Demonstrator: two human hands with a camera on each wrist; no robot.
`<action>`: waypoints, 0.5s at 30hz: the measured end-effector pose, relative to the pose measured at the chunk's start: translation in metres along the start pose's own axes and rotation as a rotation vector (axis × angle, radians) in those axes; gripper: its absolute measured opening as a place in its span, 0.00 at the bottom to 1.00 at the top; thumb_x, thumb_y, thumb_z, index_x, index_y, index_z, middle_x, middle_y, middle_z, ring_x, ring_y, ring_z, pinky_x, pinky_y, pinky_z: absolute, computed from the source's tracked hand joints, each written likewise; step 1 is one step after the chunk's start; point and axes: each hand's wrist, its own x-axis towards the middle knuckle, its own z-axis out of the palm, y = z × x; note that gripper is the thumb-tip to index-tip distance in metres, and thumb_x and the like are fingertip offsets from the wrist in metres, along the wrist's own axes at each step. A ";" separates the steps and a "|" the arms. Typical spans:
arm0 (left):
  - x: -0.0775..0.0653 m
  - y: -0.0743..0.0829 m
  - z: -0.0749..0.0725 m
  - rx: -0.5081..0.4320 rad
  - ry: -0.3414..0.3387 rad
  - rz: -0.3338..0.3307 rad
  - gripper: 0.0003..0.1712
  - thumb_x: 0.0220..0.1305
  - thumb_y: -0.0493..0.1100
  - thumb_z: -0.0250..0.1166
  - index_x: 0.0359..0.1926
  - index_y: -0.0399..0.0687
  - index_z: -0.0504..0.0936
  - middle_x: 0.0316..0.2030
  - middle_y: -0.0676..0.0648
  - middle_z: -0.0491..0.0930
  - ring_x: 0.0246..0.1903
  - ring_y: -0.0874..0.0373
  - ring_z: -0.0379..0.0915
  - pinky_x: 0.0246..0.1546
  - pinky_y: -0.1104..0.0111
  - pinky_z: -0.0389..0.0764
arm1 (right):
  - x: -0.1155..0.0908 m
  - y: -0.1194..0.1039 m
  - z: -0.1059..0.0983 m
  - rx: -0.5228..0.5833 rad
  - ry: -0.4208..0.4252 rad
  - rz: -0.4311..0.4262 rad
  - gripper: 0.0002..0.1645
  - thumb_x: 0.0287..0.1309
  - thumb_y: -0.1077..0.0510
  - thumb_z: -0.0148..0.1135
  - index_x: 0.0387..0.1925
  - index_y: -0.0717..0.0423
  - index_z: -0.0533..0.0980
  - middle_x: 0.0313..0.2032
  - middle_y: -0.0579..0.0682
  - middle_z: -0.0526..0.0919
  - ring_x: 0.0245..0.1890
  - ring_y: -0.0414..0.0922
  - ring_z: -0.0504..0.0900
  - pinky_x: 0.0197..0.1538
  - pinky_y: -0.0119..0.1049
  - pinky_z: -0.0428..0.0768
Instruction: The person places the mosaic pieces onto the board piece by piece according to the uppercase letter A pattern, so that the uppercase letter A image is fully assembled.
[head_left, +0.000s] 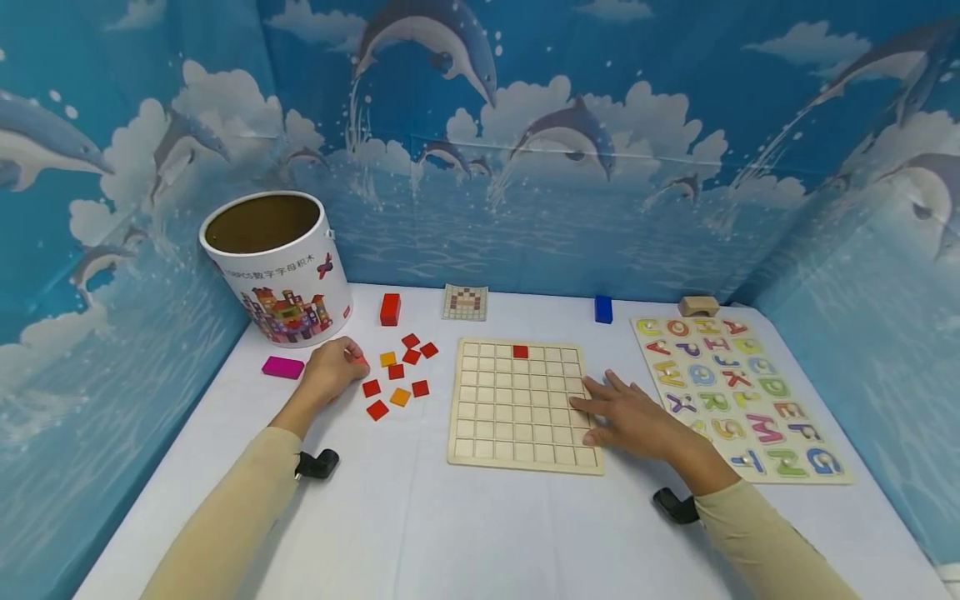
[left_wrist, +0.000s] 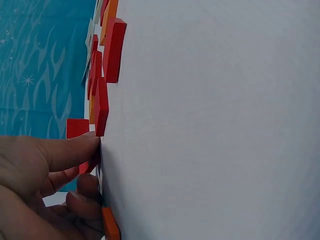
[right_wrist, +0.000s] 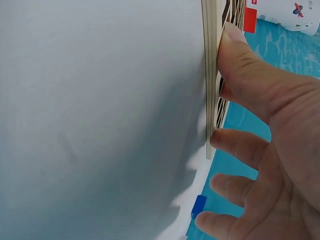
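On the left of the table my left hand [head_left: 330, 368] pinches a small red square tile [head_left: 361, 361] between thumb and fingertips, low over the cloth. The same tile [left_wrist: 90, 163] shows partly behind the thumb in the left wrist view. Just right of that hand lie several loose red tiles [head_left: 377, 409] and two orange ones [head_left: 401, 397]. My right hand [head_left: 626, 417] rests at the right edge of the wooden grid board [head_left: 525, 468], fingers spread, thumb and fingertips touching its rim. One red tile [head_left: 521, 352] sits in the board's top row.
A white bucket [head_left: 300, 292] stands at the back left, a magenta block [head_left: 282, 367] before it. Along the back are a red block [head_left: 390, 309], a small pattern card [head_left: 465, 302], a blue block [head_left: 603, 309] and a wooden block [head_left: 698, 306]. An alphabet board [head_left: 817, 454] lies right.
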 end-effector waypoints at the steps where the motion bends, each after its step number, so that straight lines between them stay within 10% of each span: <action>1: 0.000 -0.001 0.001 -0.003 0.002 0.004 0.15 0.65 0.42 0.71 0.47 0.43 0.77 0.40 0.41 0.76 0.42 0.48 0.70 0.40 0.63 0.76 | 0.000 0.000 0.000 0.000 -0.003 0.004 0.38 0.62 0.40 0.67 0.70 0.51 0.73 0.74 0.65 0.61 0.74 0.76 0.50 0.65 0.77 0.55; 15: 0.001 -0.002 0.007 -0.205 0.024 0.036 0.16 0.75 0.46 0.57 0.59 0.48 0.76 0.40 0.41 0.74 0.38 0.49 0.70 0.38 0.66 0.76 | 0.000 0.001 -0.001 0.025 0.006 -0.001 0.38 0.62 0.40 0.66 0.69 0.51 0.73 0.74 0.65 0.62 0.73 0.76 0.50 0.65 0.77 0.54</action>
